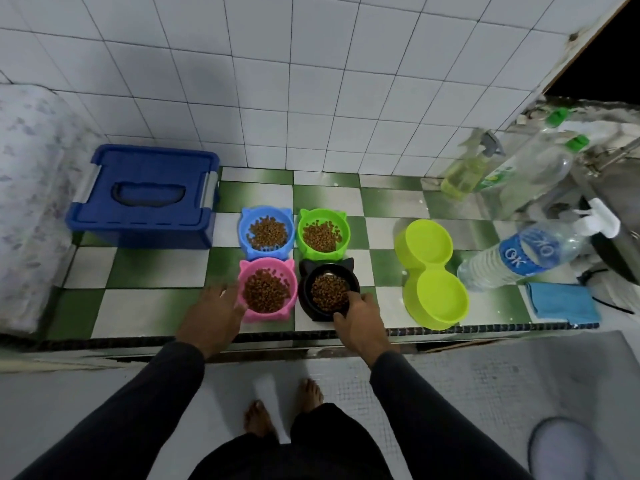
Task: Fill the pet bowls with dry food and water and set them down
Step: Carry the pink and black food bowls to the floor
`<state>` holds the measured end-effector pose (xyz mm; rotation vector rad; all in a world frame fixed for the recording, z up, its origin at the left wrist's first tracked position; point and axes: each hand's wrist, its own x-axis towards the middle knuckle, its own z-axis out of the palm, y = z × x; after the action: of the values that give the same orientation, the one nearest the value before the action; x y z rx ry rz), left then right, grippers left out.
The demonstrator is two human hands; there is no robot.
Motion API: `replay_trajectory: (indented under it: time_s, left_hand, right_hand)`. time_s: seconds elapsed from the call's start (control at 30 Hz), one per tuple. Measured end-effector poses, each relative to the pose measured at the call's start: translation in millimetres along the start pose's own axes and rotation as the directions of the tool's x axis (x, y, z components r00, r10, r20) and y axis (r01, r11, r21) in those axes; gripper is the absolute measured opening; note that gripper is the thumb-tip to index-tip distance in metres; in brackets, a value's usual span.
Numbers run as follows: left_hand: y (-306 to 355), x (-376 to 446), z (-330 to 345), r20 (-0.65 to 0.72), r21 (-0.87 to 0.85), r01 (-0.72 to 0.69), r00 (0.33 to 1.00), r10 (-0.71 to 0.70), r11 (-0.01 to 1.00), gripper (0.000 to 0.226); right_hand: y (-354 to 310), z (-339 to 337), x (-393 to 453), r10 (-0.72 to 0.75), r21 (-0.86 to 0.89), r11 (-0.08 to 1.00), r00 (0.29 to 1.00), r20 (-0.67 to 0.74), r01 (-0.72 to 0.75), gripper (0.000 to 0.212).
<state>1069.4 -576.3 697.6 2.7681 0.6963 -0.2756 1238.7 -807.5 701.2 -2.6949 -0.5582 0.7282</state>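
Several cat-eared bowls holding brown dry food stand in a square on the green-and-white tiled ledge: a blue bowl (246,226), a green bowl (341,230), a pink bowl (287,271) and a black bowl (308,292). My right hand (360,323) grips the black bowl's near right rim. My left hand (213,317) lies open, fingers spread, against the pink bowl's left side. A lime double bowl (431,271) sits empty to the right. Beside it a water bottle (519,261) with a blue label lies tilted.
A blue lidded storage box (145,195) stands at the back left. A yellow spray bottle (464,174), two clear bottles (533,174) with green caps and a white spray bottle (599,216) crowd the right. A blue cloth (561,303) lies at the ledge's front right. My bare feet (284,407) stand below.
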Motion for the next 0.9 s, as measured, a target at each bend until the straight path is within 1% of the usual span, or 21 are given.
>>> replay_trajectory:
  time_s: [0.07, 0.13, 0.27, 0.33, 0.4, 0.47, 0.53, 0.6, 0.7, 0.8, 0.9]
  left_hand:
    - [-2.8, 3.7, 10.0, 0.05, 0.126, -0.068, 0.997, 0.062, 0.99, 0.03]
    - [-4.2, 8.6, 17.3, 0.069, 0.168, -0.084, 0.995, 0.074, 0.982, 0.026]
    - [-4.1, 16.6, 28.8, 0.07, 0.167, -0.025, 0.997, 0.014, 0.986, 0.02]
    - [-3.6, 21.3, 34.7, 0.048, 0.173, 0.0, 0.999, -0.008, 0.985, 0.011]
    - [-4.4, 25.6, 39.7, 0.051, 0.151, 0.047, 0.997, -0.055, 0.987, 0.013]
    - [-7.7, 28.4, 48.1, 0.033, 0.074, 0.095, 0.995, -0.098, 0.993, 0.019]
    - [-10.0, 30.5, 57.0, 0.012, -0.108, 0.186, 0.982, -0.186, 0.977, 0.025]
    - [-7.0, 30.2, 58.3, 0.016, -0.255, 0.271, 0.961, -0.277, 0.928, 0.024]
    - [3.1, 28.4, 51.9, 0.004, -0.392, 0.303, 0.945, -0.328, 0.868, 0.024]
    - [12.1, 26.5, 43.4, -0.022, -0.47, 0.299, 0.937, -0.35, 0.831, 0.022]
    - [9.1, 27.3, 50.8, 0.008, -0.567, 0.326, 0.921, -0.39, 0.757, 0.019]
  right_hand:
    - [2.1, 3.7, 6.0, 0.041, 0.088, 0.995, 0.999, -0.009, -0.04, 0.05]
    - [4.0, 6.8, 11.8, 0.072, 0.13, 0.989, 0.997, -0.007, -0.07, 0.055]
    - [7.2, 12.6, 19.2, 0.102, 0.197, 0.976, 0.994, -0.033, -0.093, 0.059]
    - [8.4, 15.3, 22.4, 0.13, 0.232, 0.966, 0.991, -0.036, -0.118, 0.06]
    - [10.0, 16.9, 26.9, 0.166, 0.253, 0.955, 0.986, -0.022, -0.155, 0.06]
    - [11.8, 17.8, 32.2, 0.199, 0.271, 0.944, 0.98, -0.013, -0.188, 0.054]
    - [13.8, 18.5, 36.0, 0.212, 0.249, 0.947, 0.977, -0.005, -0.204, 0.044]
    - [14.7, 19.3, 38.2, 0.223, 0.223, 0.95, 0.975, 0.006, -0.219, 0.038]
    - [15.3, 21.4, 39.9, 0.234, 0.232, 0.946, 0.972, -0.01, -0.225, 0.036]
    - [12.9, 21.5, 37.8, 0.25, 0.284, 0.931, 0.968, -0.033, -0.23, 0.038]
    - [8.9, 21.7, 33.7, 0.271, 0.36, 0.904, 0.96, -0.063, -0.231, 0.037]
